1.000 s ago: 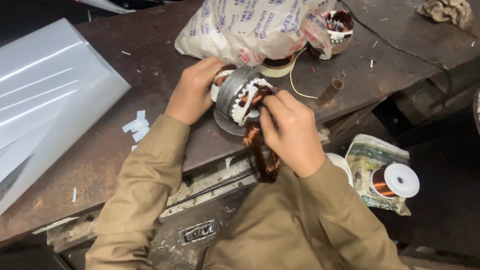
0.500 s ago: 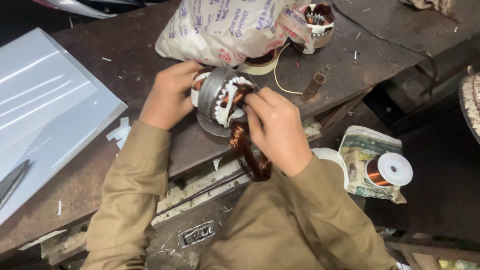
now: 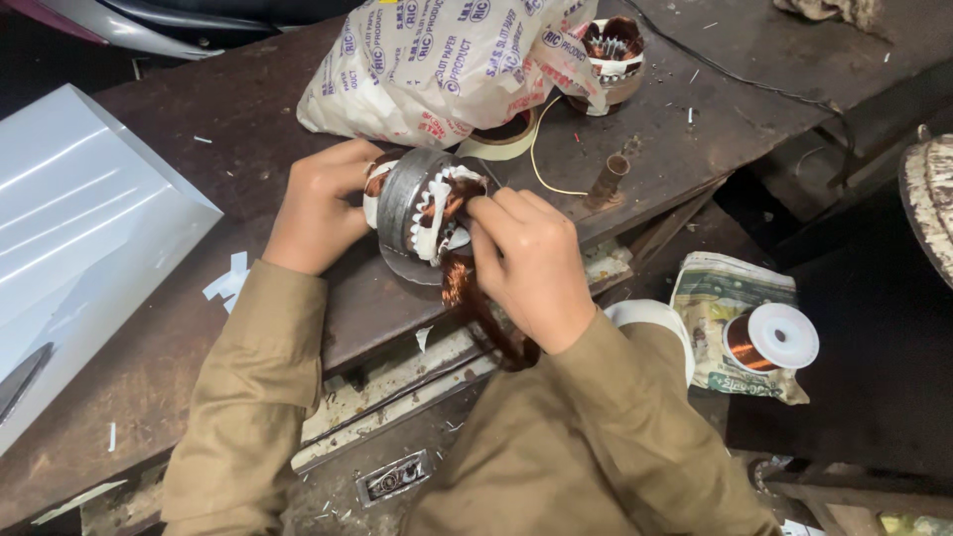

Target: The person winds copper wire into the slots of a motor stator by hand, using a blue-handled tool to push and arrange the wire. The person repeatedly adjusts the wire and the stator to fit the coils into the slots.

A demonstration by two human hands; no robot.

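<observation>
A round metal motor stator [image 3: 412,203] with white slot paper and copper windings rests on its side near the front edge of the dark workbench [image 3: 248,129]. My left hand [image 3: 320,206] grips its far left side. My right hand [image 3: 526,263] pinches a bundle of copper wire [image 3: 475,303] at the stator's open face; the bundle loops down past the bench edge toward my lap.
A printed white plastic bag [image 3: 437,65] lies behind the stator, with a second wound stator [image 3: 608,55] to its right. A rusty small tube [image 3: 608,179], tape roll [image 3: 501,144] and yellow wire sit nearby. A white sheet [image 3: 79,238] lies left. A copper wire spool [image 3: 769,337] rests on a packet lower right.
The view has shifted slightly. Both hands stay on the stator, and my right hand has worked the copper bundle closer into its face.
</observation>
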